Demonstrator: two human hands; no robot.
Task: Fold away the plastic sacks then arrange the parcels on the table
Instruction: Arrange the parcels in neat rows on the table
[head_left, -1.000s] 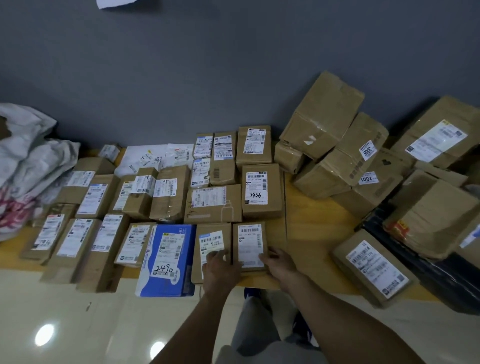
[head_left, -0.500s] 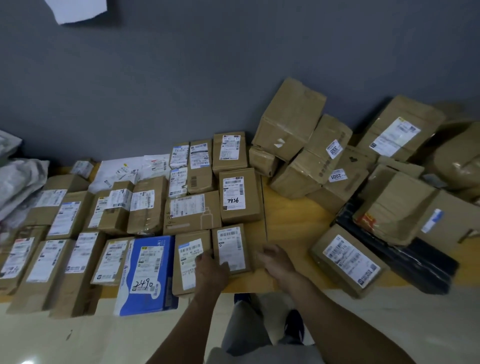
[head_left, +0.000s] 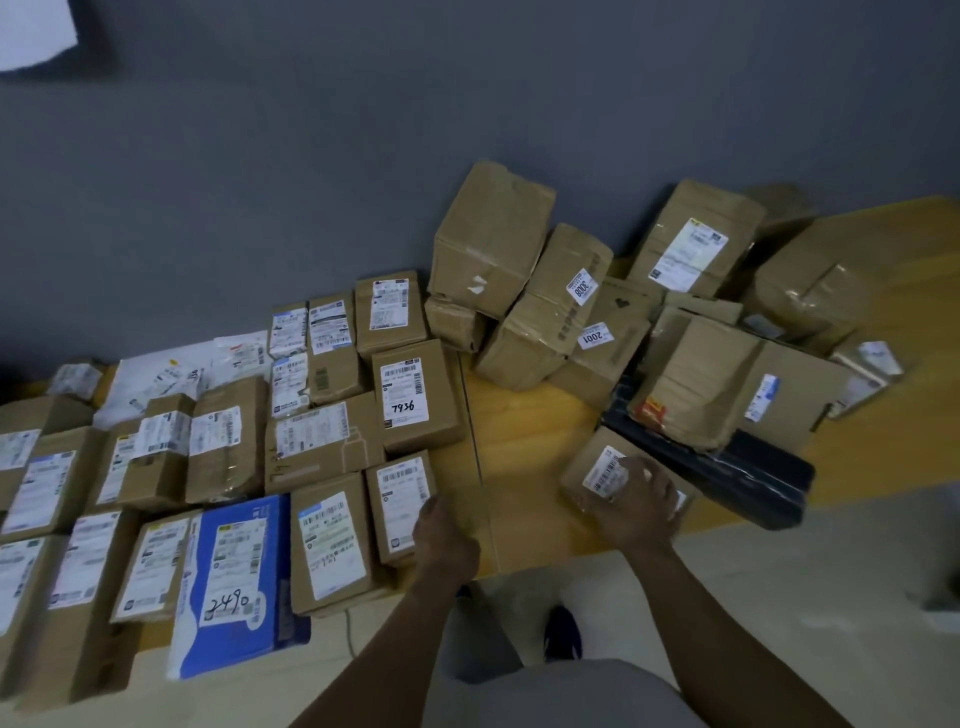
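Several labelled cardboard parcels lie in neat rows on the left of the wooden table (head_left: 524, 462), among them a blue-and-white parcel (head_left: 236, 587) marked 2490 and a box (head_left: 415, 400) marked 7936. My left hand (head_left: 444, 535) rests against the right side of a small brown parcel (head_left: 402, 506) at the front of the rows. My right hand (head_left: 636, 506) lies on top of a flat brown parcel (head_left: 597, 470) at the table's front edge, fingers curled over its label. No plastic sack is in view.
A loose heap of larger boxes (head_left: 540, 306) leans on the grey wall at the back right. A long black wrapped parcel (head_left: 727, 473) lies under some of them. White mailers (head_left: 156, 374) sit at the back left. Pale floor runs below the table.
My right hand has moved right from the small parcel onto the flat parcel at the front edge. The view has swung right, and the white sacks at the left have left the frame.
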